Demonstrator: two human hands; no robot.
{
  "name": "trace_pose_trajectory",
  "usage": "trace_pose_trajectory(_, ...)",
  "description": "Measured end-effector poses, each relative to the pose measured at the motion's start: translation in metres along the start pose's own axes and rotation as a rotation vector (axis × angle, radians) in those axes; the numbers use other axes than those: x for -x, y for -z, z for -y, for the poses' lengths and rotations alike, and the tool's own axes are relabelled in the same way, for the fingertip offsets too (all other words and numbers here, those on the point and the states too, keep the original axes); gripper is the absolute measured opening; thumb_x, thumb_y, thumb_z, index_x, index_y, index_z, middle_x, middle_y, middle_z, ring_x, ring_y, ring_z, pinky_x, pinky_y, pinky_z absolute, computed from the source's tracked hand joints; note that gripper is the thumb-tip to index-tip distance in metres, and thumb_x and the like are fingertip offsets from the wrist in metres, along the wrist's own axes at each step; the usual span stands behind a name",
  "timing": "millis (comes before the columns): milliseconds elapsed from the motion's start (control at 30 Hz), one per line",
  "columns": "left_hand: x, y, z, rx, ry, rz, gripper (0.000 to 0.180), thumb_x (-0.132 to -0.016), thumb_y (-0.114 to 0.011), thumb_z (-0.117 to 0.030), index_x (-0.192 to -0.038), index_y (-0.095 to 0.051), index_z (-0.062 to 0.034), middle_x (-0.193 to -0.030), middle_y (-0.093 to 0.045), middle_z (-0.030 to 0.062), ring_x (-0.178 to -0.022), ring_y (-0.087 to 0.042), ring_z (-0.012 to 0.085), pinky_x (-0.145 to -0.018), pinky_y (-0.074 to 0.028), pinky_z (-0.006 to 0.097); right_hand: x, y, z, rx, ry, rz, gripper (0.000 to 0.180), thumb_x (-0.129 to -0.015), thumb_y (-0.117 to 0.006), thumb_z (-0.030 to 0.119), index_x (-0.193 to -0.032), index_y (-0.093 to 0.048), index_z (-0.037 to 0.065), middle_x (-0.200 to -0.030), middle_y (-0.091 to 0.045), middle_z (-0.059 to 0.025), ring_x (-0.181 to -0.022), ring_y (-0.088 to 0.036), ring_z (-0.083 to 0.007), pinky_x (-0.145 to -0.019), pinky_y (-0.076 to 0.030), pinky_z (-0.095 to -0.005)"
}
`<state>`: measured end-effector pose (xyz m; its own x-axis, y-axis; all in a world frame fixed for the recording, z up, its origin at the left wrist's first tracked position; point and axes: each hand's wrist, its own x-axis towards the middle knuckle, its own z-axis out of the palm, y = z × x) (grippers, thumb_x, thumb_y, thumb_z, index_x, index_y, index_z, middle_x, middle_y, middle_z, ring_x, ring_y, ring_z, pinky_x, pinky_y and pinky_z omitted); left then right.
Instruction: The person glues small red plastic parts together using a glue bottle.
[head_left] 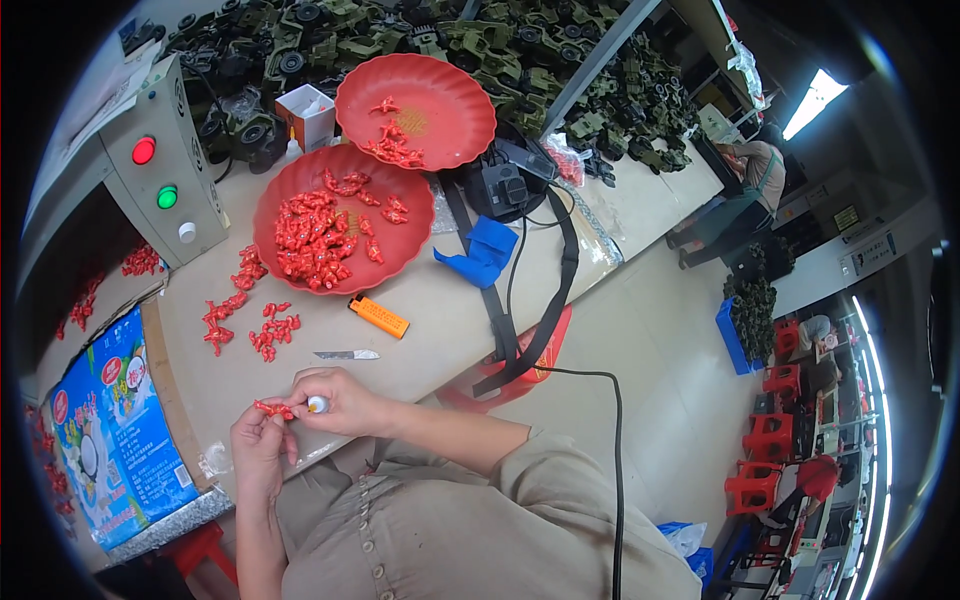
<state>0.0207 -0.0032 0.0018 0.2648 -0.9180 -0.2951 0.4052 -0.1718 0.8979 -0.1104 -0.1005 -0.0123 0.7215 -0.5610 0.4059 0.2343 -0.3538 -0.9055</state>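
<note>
Close together at the table's near edge, my two hands meet over a small red plastic figure [272,409]. The thumb and fingers of my left hand [260,446] pinch it. My right hand [343,402] is closed round a small white bottle [318,404] with a yellowish tip, beside the figure; its fingers partly cover the bottle. Beyond them lie loose red figures [275,331] in clusters. A scalloped red bowl [415,215] holds a heap of similar figures, and a second red bowl [465,105] behind it holds fewer.
An orange lighter [379,316] and a knife blade [347,355] lie before me. A control box [150,175] with coloured buttons stands left. Black straps [565,255], a blue cloth [480,252] and a cable lie right. Green toy vehicles [400,35] pile behind; a person [755,180] stands far right.
</note>
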Motion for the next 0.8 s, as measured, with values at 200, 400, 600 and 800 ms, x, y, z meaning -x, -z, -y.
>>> trace_pose_trajectory(200, 0.0014, -0.0021, -0.0009, -0.004, -0.008, -0.004, 0.015, -0.082, -0.044, -0.001, -0.094, -0.052, 0.0029, -0.069, -0.054, 0.0055, -0.041, -0.044, 0.0071, -0.034, -0.037, 0.019, 0.0005, 0.0001, 0.0003, -0.009, 0.003, -0.002, 0.007, -0.068, -0.056, 0.0, -0.074, -0.053, 0.0, -0.068, -0.053, -0.0079, -0.065, -0.052, -0.0198, -0.06, -0.041, -0.0283)
trace_pose_trajectory(400, 0.001, -0.001, -0.0006, -0.025, -0.013, 0.0, 0.015, -0.082, -0.045, -0.002, -0.093, -0.053, 0.0025, -0.07, -0.054, 0.005, -0.042, -0.044, 0.0068, -0.034, -0.036, 0.019, 0.0002, -0.0008, -0.0011, 0.004, 0.017, -0.007, 0.007, -0.068, -0.056, 0.0, -0.073, -0.053, 0.0, -0.067, -0.052, -0.0081, -0.065, -0.052, -0.0204, -0.06, -0.041, -0.0286)
trace_pose_trajectory(600, 0.0015, -0.0023, -0.0016, -0.014, -0.011, 0.007, 0.015, -0.083, -0.045, -0.003, -0.093, -0.053, 0.0023, -0.071, -0.054, 0.0048, -0.042, -0.044, 0.0066, -0.035, -0.036, 0.018, 0.0, -0.0007, -0.001, -0.001, 0.008, -0.005, 0.007, -0.068, -0.056, 0.0, -0.074, -0.053, 0.0, -0.068, -0.052, -0.0081, -0.065, -0.052, -0.0203, -0.06, -0.041, -0.0287)
trace_pose_trajectory(800, 0.0014, -0.0026, -0.0018, -0.023, -0.017, 0.002, 0.014, -0.083, -0.045, -0.004, -0.092, -0.053, 0.0019, -0.067, -0.053, 0.0041, -0.042, -0.043, 0.0065, -0.035, -0.036, 0.018, 0.0, -0.0003, -0.0001, -0.006, -0.002, -0.007, 0.009, -0.066, -0.056, 0.001, -0.073, -0.052, 0.0, -0.068, -0.052, -0.0088, -0.066, -0.052, -0.0218, -0.061, -0.041, -0.0293)
